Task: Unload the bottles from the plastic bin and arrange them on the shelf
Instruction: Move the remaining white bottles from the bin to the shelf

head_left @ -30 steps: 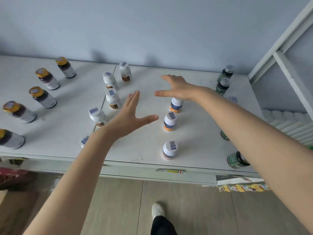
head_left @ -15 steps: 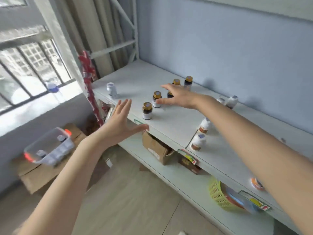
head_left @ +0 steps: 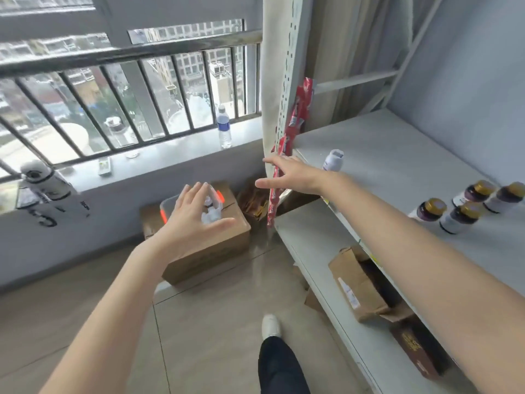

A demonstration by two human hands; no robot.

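Below, both open hands [head_left: 196,220] hover near the clear plastic bin [head_left: 170,204].

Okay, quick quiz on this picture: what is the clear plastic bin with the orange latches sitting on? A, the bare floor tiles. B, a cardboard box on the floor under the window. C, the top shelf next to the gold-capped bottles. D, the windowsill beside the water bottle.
B: the plastic bin, partly hidden behind the open left hand, rests on top of a cardboard box standing on the floor below the window.
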